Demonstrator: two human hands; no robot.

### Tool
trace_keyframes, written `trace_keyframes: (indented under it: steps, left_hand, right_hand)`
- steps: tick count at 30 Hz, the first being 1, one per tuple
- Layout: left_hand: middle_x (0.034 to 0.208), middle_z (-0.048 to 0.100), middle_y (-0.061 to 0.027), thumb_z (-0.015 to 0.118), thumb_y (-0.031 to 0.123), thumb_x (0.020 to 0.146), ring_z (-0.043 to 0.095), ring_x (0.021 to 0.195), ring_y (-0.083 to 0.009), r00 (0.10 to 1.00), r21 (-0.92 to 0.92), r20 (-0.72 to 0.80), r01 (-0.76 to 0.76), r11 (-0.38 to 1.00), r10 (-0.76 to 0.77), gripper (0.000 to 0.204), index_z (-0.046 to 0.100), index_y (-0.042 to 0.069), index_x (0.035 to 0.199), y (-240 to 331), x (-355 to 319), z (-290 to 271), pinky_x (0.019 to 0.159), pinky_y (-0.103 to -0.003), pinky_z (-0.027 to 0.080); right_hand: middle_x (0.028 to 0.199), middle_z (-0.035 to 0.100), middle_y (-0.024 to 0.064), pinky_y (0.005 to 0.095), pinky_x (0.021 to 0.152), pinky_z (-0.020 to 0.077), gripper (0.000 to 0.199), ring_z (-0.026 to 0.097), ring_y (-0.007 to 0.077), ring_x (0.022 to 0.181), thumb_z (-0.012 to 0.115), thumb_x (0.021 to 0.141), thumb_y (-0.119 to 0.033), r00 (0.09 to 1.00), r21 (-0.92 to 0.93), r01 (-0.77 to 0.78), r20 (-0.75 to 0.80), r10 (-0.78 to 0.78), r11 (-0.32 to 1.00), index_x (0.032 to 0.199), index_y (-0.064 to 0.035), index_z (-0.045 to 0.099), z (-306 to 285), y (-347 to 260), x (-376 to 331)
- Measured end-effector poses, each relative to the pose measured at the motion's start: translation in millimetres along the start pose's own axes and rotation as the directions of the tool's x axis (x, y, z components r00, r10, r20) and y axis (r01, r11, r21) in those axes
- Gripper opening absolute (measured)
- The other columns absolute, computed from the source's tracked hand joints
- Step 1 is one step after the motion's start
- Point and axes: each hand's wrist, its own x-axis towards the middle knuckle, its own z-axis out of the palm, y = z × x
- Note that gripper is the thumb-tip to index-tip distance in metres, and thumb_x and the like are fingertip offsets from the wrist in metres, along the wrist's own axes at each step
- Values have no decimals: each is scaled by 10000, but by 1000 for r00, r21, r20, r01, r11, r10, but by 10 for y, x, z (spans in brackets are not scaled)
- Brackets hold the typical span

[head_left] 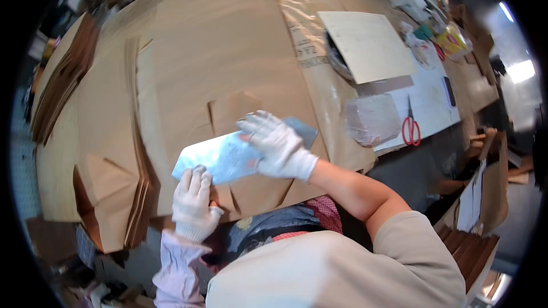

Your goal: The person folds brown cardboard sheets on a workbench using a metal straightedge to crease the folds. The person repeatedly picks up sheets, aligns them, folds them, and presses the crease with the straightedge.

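A flat, shiny grey-blue board [220,157] lies on a folded brown paper piece [228,111] near the table's front edge. My left hand [193,198], in a white glove, presses on the board's near left corner with fingers together. My right hand [275,145], also gloved, lies flat on the board's right part with fingers spread. Neither hand grips anything. Brown kraft paper sheets [222,40] cover the table under the board.
Stacks of folded brown paper [137,154] lie to the left, more at the far left edge [63,80]. To the right sit a pale cardboard sheet [368,45], a wrapped grey bundle [372,118] and red scissors [411,128] on a white surface. Clutter fills the far right corner.
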Motion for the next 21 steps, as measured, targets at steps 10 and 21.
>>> trace_keyframes:
  steps: [10, 21]
  left_hand:
    - [988, 674, -105, 747, 56, 598, 656, 845, -318, 959, 48, -192, -205, 978, 210, 300, 675, 41, 889, -505, 62, 399, 770, -417, 552]
    - [1220, 651, -121, 969, 263, 607, 627, 1171, -319, 731, 31, 139, 671, 741, -668, 718, 655, 130, 1239, -211, 797, -73, 967, -410, 537]
  right_hand:
    - [1222, 709, 70, 454, 1063, 492, 316, 608, 353, 1227, 817, 615, -77, 994, 67, 100, -51, -97, 993, 913, -85, 711, -199, 45, -546]
    - [1231, 641, 136, 450, 972, 511, 645, 590, 363, 1195, 952, 606, -355, 842, -151, -539, -125, 525, 828, 1100, -72, 649, 0, 59, -332]
